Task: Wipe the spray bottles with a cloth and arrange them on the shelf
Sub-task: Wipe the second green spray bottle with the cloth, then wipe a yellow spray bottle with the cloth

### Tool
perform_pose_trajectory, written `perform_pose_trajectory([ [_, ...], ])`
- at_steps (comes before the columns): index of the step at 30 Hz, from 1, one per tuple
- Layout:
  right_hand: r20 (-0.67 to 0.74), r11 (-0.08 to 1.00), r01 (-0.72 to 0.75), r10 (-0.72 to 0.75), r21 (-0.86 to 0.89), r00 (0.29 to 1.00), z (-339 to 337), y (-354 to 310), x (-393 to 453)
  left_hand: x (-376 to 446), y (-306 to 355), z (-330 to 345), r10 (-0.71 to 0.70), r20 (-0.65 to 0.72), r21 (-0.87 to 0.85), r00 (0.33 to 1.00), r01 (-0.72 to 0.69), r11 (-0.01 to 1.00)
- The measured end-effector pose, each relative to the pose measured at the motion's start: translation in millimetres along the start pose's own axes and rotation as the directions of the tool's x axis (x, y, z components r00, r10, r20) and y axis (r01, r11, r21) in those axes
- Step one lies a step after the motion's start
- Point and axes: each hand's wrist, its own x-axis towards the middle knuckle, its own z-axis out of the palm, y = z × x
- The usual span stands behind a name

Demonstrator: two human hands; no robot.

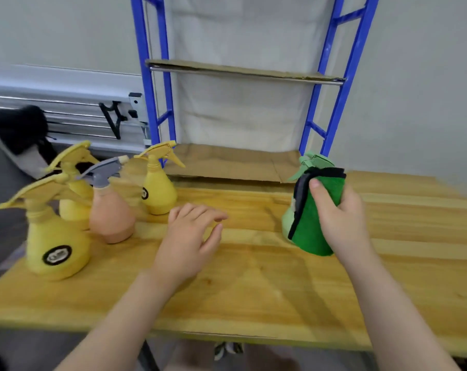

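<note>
Five spray bottles are standing on the wooden surface point(253, 277), in front of a blue-framed shelf point(334, 84) whose cardboard-lined lower level point(227, 162) is sitting bare at surface height. Largest in view, the near yellow bottle point(55, 245) is standing at the left edge; behind it a second yellow bottle point(75, 202), a peach bottle with a grey trigger point(111, 212) just beside it, and a third yellow bottle point(158, 188) nearer the shelf. Well apart, on the right, the pale green bottle point(288, 220) is standing upright, mostly wrapped in a green cloth with black edging point(310, 231). The right hand point(339, 218) is grasping cloth and bottle together, thumb pressing across the front, so that grip is clenched around both. The left hand point(189, 242) is hovering over the middle of the surface, its grip released, fingers spread and relaxed, holding nothing.
</note>
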Motion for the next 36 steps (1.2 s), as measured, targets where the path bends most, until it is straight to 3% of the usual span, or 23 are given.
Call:
perform_pose_trajectory([
  [6, 0.253, 0.999, -0.047, 0.040, 0.022, 0.967, 60, -6, -40, -47, -11, -56, -0.126, -0.135, 0.012, 0.983, 0.128, 0.992],
  [11, 0.457, 0.994, -0.102, 0.079, 0.026, 0.886, 103, -7, -69, -83, -33, -103, -0.318, -0.289, -0.103, 0.903, 0.301, 0.948],
  [14, 0.540, 0.996, -0.085, 0.070, 0.003, 0.839, 120, -12, -79, -100, -49, -118, -0.516, -0.302, -0.227, 0.802, 0.465, 0.856],
  [16, 0.576, 0.996, -0.089, 0.081, -0.016, 0.814, 128, -16, -83, -105, -63, -125, -0.625, -0.354, -0.271, 0.696, 0.563, 0.781],
  [18, 0.602, 0.997, -0.066, 0.071, -0.032, 0.795, 132, -18, -87, -104, -78, -130, -0.703, -0.406, -0.301, 0.583, 0.642, 0.706],
  [20, 0.617, 0.999, -0.037, 0.053, -0.039, 0.785, 135, -20, -88, -99, -91, -135, -0.764, -0.389, -0.347, 0.515, 0.687, 0.639],
  [25, 0.612, 0.998, 0.001, 0.040, -0.066, 0.790, 134, -20, -88, -83, -105, -141, -0.807, -0.243, -0.416, 0.539, 0.693, 0.589],
  [31, 0.686, 0.977, 0.119, 0.034, -0.174, 0.727, 125, -12, -81, -67, -108, -144, -0.771, -0.307, -0.313, 0.558, 0.706, 0.636],
  [36, 0.700, 0.975, 0.144, 0.015, -0.168, 0.714, 112, -5, -73, -66, -94, -147, -0.731, -0.316, -0.322, 0.605, 0.656, 0.682],
])
